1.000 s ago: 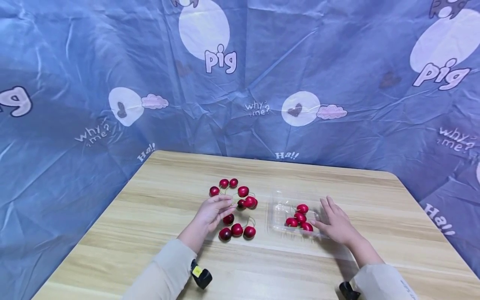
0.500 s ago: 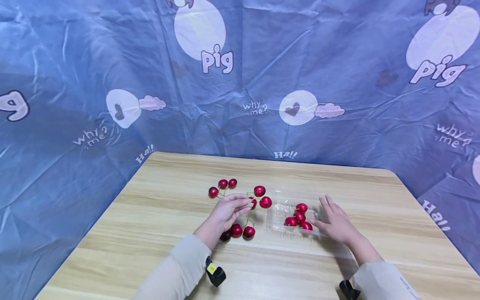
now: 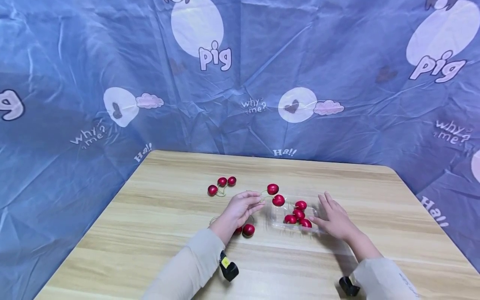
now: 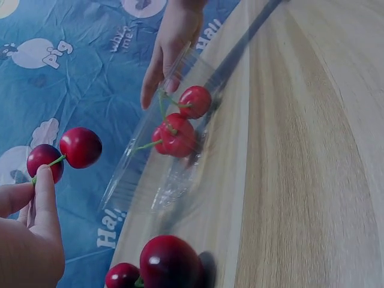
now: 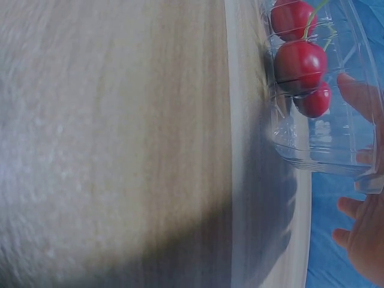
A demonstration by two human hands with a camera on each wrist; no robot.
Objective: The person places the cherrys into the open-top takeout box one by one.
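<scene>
My left hand (image 3: 241, 209) pinches the thin green stems of a pair of red cherries (image 3: 278, 200) between thumb and fingertips. They hang just over the left rim of a clear plastic box (image 3: 276, 223). The left wrist view also shows these held cherries (image 4: 81, 147), raised off the table. Inside the box lies a small heap of red cherries (image 3: 298, 214) with stems. My right hand (image 3: 336, 221) rests against the box's right side, fingers extended and thumb towards the cherries. In the right wrist view, part of the right hand (image 5: 367, 237) is cut off by the frame edge.
Three joined cherries (image 3: 222, 182) lie on the wooden table (image 3: 180, 225) at the back left. More cherries (image 3: 248, 230) lie in front, partly hidden by my left wrist. A blue printed cloth (image 3: 240, 133) hangs behind the table.
My left hand has moved right, lifting the pair of cherries by their stems from the loose group over to the box's left rim. My right hand has stayed at the box.
</scene>
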